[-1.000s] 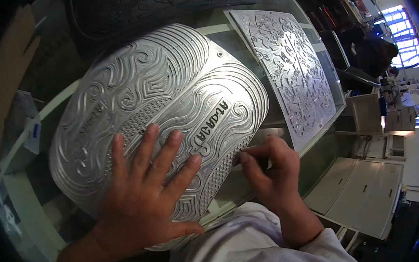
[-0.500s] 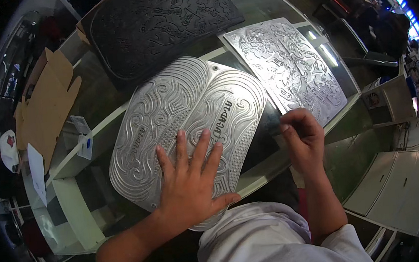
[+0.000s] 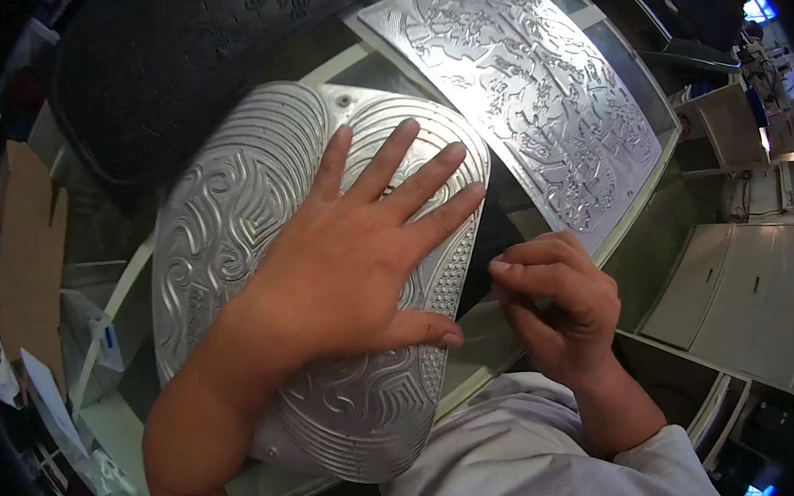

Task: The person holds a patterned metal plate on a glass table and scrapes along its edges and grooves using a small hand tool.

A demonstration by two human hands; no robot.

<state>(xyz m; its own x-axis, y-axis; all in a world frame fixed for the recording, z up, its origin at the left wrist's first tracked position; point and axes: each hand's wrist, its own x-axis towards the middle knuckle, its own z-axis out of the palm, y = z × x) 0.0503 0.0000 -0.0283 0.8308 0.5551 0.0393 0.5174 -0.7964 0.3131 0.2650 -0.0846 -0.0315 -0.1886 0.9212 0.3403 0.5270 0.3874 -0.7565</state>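
A silvery metal plate (image 3: pixel 216 197) with rounded ends and carved swirls lies at the centre, on a glass-topped table. My left hand (image 3: pixel 342 262) rests on it palm down, fingers spread, and covers much of its middle. Just off the plate's right edge is my right hand (image 3: pixel 560 305), its fingers curled and the thumb against the index finger. Whether something small sits in that pinch cannot be made out. Farther right lies a second silvery plate (image 3: pixel 534 97), four-sided and covered in raised figures. A black panel (image 3: pixel 159 71) with a relief pattern stretches across the far left.
Cut cardboard (image 3: pixel 29 258) stands at the left, beside a clear plastic box (image 3: pixel 96 332) and a white sheet (image 3: pixel 52 396). The table's pale frame (image 3: pixel 489 348) runs along the near side. White cabinets (image 3: pixel 736 287) stand at the right, by an open drawer (image 3: pixel 674 385).
My left hand has slid up the swirl plate, away from me. My right hand has come nearer the plate, still curled. The view has moved in closer, shifting the black panel up and left.
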